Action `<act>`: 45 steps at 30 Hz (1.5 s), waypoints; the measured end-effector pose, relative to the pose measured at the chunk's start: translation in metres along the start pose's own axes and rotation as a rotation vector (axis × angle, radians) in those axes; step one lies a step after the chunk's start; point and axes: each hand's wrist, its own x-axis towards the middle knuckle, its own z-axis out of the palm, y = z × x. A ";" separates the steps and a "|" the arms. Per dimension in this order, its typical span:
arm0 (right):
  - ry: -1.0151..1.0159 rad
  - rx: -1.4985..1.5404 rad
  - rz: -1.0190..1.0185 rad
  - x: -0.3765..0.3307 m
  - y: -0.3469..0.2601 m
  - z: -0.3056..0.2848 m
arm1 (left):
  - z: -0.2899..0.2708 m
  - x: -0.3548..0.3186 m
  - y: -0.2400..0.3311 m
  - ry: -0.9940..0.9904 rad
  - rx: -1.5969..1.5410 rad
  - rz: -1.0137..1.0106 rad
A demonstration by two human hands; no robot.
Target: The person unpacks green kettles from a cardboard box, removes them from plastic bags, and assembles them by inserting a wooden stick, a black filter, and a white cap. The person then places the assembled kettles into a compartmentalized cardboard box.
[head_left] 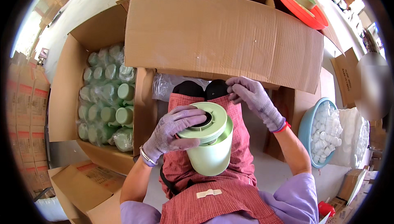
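In the head view, a pale green canister sits on the person's lap, against the red checked apron, and serves as the centre of everything here. The gloved left hand is closed over the canister's round green lid, fingers laid across its top toward the black middle and thumb along the near edge; the lid lies tilted over the canister's mouth, with part of the rim uncovered on the right. The gloved right hand is up and to the right of the canister, apart from it, its fingers bent and the tips drawn close to the thumb near a knee; whether they pinch anything small, I cannot tell. The lid and left hand hide most of the canister's inside. Left of the canister, an open carton holds green cups, many blurred by clear wrapping. Right of it, a blue basin of small white pieces appears, perhaps caps. Beyond the canister, a divided box is cut off by the upper edge.
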 end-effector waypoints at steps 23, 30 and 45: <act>-0.277 -0.570 -0.666 -0.069 0.007 0.003 | 0.052 -0.013 0.038 0.280 -0.592 -0.311; -0.107 -1.028 0.249 -0.163 -0.025 -0.026 | 0.114 -0.046 0.013 0.047 -1.160 -1.049; 0.336 -0.046 -0.505 -0.094 0.045 -0.003 | 0.023 0.041 0.052 0.226 -0.511 -0.441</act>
